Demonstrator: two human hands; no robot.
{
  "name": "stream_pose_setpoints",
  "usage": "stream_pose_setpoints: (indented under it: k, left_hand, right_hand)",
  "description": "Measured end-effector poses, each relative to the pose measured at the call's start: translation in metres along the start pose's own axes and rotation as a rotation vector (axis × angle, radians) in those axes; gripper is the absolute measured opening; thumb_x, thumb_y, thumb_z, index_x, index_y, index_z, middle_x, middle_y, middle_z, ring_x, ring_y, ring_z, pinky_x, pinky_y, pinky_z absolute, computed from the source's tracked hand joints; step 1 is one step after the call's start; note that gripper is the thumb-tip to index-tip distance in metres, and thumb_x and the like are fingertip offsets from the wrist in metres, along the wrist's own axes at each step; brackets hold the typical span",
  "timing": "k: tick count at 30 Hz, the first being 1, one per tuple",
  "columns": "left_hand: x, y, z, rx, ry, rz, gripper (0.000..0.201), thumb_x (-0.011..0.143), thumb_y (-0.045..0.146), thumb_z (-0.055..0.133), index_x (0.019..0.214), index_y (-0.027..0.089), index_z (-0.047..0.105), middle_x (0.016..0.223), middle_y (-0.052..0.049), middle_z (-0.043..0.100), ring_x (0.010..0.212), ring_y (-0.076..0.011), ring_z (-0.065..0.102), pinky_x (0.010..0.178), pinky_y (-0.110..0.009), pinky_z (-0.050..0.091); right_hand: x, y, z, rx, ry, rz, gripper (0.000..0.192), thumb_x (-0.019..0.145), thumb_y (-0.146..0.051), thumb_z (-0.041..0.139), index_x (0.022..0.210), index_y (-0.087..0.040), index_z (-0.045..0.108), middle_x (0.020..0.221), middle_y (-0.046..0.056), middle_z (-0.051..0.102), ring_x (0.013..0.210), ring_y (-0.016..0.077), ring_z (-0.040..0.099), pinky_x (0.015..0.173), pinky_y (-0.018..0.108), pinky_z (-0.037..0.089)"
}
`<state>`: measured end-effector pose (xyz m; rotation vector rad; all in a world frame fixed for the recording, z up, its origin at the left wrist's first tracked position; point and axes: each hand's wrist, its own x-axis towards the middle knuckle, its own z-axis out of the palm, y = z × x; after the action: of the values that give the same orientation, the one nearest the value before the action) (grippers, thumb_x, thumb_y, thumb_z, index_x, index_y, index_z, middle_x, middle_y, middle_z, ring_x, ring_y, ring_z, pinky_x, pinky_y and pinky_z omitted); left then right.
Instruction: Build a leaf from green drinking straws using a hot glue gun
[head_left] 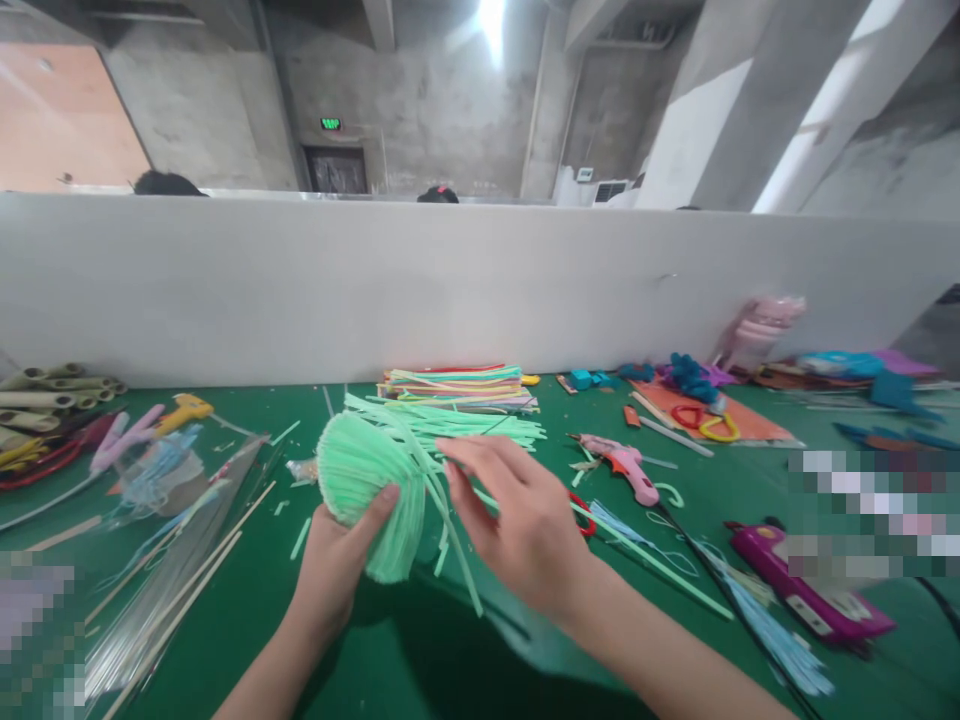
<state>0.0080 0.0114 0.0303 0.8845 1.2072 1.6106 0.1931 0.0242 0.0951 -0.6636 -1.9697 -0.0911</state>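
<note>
Presently, the green fringed bundle (367, 490) is pinched by the left hand (337, 555) above the table, while loose strips beside that pinch, fingered by the unclenched right hand (517, 525), could be pulled free.

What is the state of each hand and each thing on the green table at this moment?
left hand: closed around the green strip bundle from below
right hand: open, fingers on loose green strips
green strip bundle: held up, fanned out
loose green strips: lying spread on the table
pink glue gun: lying on its side
stack of coloured sheets: lying flat by the wall
</note>
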Motion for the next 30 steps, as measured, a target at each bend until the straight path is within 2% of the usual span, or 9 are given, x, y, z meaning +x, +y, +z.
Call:
stream_pose_setpoints:
  k: [2,4,9,13,17,22,25,28,30]
  left_hand:
    - [0.001,0.004,-0.001,-0.045,0.028,-0.025,0.053,0.063,0.04,0.086,0.105,0.011,0.073,0.099,-0.014,0.078,0.089,-0.0306,0.074,0.077,-0.039,0.061]
    - [0.002,0.007,-0.002,-0.07,0.038,-0.03,0.053,0.062,0.039,0.087,0.104,0.01,0.073,0.096,-0.014,0.078,0.087,-0.0306,0.074,0.076,-0.039,0.062]
    - [0.002,0.014,0.0,-0.166,0.049,-0.032,0.058,0.061,0.035,0.089,0.111,0.012,0.071,0.094,-0.012,0.078,0.086,-0.0289,0.074,0.076,-0.038,0.062]
    - [0.002,0.015,0.002,-0.17,0.026,-0.049,0.055,0.061,0.034,0.089,0.107,0.011,0.072,0.092,-0.012,0.078,0.084,-0.0285,0.074,0.076,-0.037,0.062]
    - [0.002,0.013,0.002,-0.145,0.011,-0.03,0.051,0.063,0.034,0.088,0.106,0.011,0.072,0.094,-0.012,0.078,0.084,-0.027,0.074,0.075,-0.034,0.062]
    - [0.003,0.013,0.0,-0.13,0.007,-0.044,0.047,0.064,0.036,0.087,0.101,0.01,0.073,0.094,-0.012,0.078,0.084,-0.0278,0.074,0.074,-0.034,0.061]
    - [0.004,0.014,0.0,-0.137,0.031,-0.043,0.049,0.063,0.036,0.087,0.103,0.011,0.073,0.095,-0.012,0.078,0.084,-0.0272,0.074,0.073,-0.033,0.061]
    - [0.004,0.016,0.002,-0.155,0.048,-0.057,0.053,0.062,0.035,0.088,0.107,0.011,0.073,0.094,-0.012,0.078,0.084,-0.0276,0.075,0.075,-0.034,0.062]
    - [0.003,0.017,0.003,-0.172,0.057,-0.076,0.053,0.063,0.035,0.088,0.108,0.011,0.073,0.092,-0.012,0.078,0.084,-0.0282,0.075,0.076,-0.036,0.062]
  right_hand:
    - [-0.003,0.002,-0.016,0.051,-0.045,0.18,0.017,0.095,-0.023,0.055,0.102,-0.016,0.068,0.091,0.005,0.071,0.075,0.0138,0.065,0.071,0.027,0.055]
    - [-0.006,0.008,-0.026,0.109,-0.23,0.415,0.023,0.092,-0.038,0.061,0.099,-0.018,0.069,0.08,0.002,0.069,0.061,0.0119,0.06,0.058,0.026,0.049]
    - [-0.004,0.028,-0.018,0.302,-0.603,0.747,0.043,0.084,-0.053,0.066,0.114,-0.022,0.069,0.074,-0.001,0.065,0.058,0.0117,0.055,0.055,0.025,0.041]
    - [0.004,0.034,0.0,0.371,-0.737,0.734,0.041,0.08,-0.058,0.067,0.095,-0.02,0.072,0.064,-0.004,0.058,0.051,0.0089,0.049,0.05,0.023,0.036]
    - [0.008,0.029,0.006,0.556,-0.907,0.782,0.045,0.071,-0.059,0.075,0.066,-0.019,0.056,0.051,-0.008,0.046,0.043,0.0078,0.047,0.042,0.021,0.032]
    - [0.007,0.026,0.002,0.919,-0.891,0.9,0.039,0.078,-0.054,0.072,0.088,-0.02,0.056,0.072,-0.004,0.066,0.041,0.0044,0.049,0.042,0.019,0.033]
    - [0.004,0.028,0.003,1.107,-0.998,0.893,0.039,0.085,-0.051,0.066,0.106,-0.019,0.059,0.075,-0.002,0.069,0.041,0.0038,0.042,0.042,0.019,0.029]
    - [0.001,0.028,0.007,1.114,-1.061,0.777,0.035,0.086,-0.05,0.065,0.093,-0.016,0.066,0.069,-0.001,0.065,0.051,0.0064,0.044,0.047,0.019,0.032]
    - [-0.001,0.025,0.01,1.026,-0.96,0.681,0.035,0.087,-0.049,0.063,0.078,-0.016,0.065,0.069,-0.002,0.059,0.057,0.0075,0.045,0.052,0.02,0.033]
